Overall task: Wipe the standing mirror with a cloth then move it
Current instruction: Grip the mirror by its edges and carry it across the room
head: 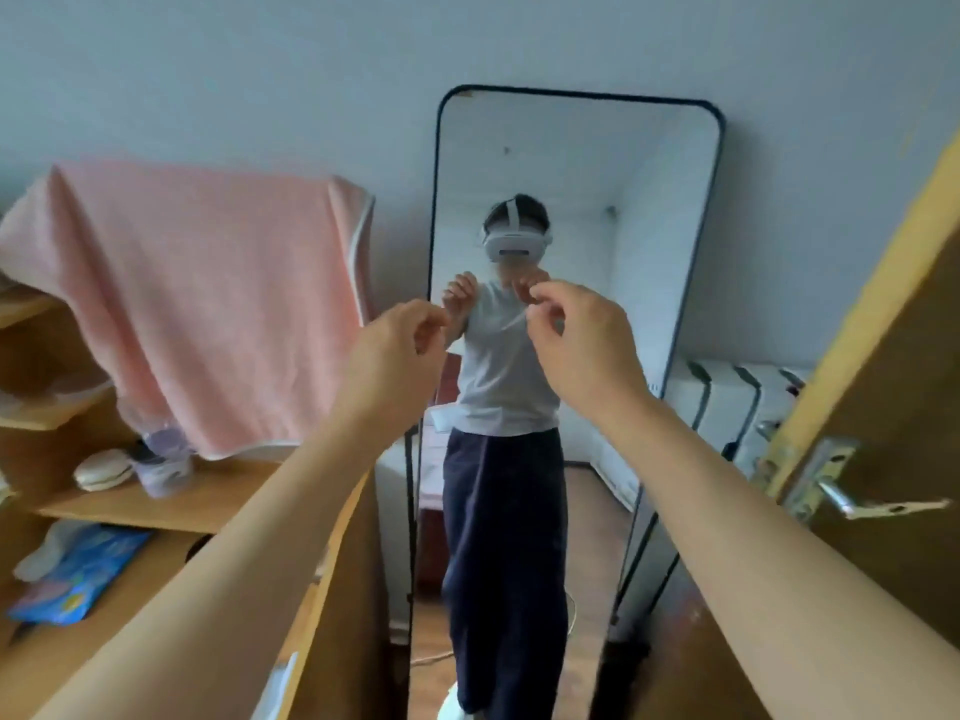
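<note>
Against the wall straight ahead, the one standing mirror (597,168) stood between the shelf unit (197,506) and the door (893,356), with neither of my hands touching it. Both were raised before the glass. My right hand (584,337) pinched a thin pale strip (511,324); my left hand (397,350) had its fingers curled, and I could not tell whether it gripped anything. I judged the wiping not yet begun: the next move called for a cloth pressed flat to the glass. One pink towel (208,304) hung over the shelf unit, and one radiator (727,397) stood beyond the mirror.
</note>
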### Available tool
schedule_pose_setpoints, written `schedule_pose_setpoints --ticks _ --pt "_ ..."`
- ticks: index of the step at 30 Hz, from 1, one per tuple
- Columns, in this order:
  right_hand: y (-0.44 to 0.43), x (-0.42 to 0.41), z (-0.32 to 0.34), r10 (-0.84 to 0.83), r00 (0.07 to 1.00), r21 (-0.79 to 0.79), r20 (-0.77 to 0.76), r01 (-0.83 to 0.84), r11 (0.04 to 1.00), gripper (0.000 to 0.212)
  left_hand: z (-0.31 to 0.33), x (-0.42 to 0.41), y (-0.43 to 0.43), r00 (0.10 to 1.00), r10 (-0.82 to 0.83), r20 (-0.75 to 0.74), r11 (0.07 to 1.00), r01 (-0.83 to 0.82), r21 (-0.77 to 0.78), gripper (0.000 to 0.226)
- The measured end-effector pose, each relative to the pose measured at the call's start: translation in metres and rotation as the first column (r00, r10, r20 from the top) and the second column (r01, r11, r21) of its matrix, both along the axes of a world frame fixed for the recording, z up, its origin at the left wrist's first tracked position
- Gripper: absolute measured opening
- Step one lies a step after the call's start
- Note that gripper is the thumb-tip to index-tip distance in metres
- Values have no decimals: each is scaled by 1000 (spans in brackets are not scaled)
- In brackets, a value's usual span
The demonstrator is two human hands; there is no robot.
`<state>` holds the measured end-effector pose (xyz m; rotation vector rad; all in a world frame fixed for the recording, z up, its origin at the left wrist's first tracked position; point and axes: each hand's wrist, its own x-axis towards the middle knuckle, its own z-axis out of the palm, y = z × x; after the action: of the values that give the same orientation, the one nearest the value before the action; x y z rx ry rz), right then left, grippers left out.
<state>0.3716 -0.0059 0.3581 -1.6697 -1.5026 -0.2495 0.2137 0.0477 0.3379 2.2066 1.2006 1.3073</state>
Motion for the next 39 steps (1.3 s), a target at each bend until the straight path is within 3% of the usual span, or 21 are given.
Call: schedule_pose_setpoints --ticks 4,10,27,33,36,39 --pt "-24 57 23 -169 985 14 -31 170 985 30 21 46 8 996 -87 34 995 88 -44 26" --pt "-32 104 31 -278 960 -15 22 278 960 39 39 91 17 991 -117 61 991 121 -51 19" --pt "42 175 20 -296 955 54 -16 296 954 31 30 130 107 995 74 71 997 -72 -31 46" --pt "79 205 8 -323 945 70 -51 326 943 44 22 135 143 977 215 -10 972 -215 -96 56" --pt "94 216 3 -349 931 30 -107 354 935 50 18 136 158 970 241 8 967 -240 -90 59" --pt "106 222 0 -252 946 91 -205 275 957 54 16 138 169 970 231 75 969 -222 -107 61"
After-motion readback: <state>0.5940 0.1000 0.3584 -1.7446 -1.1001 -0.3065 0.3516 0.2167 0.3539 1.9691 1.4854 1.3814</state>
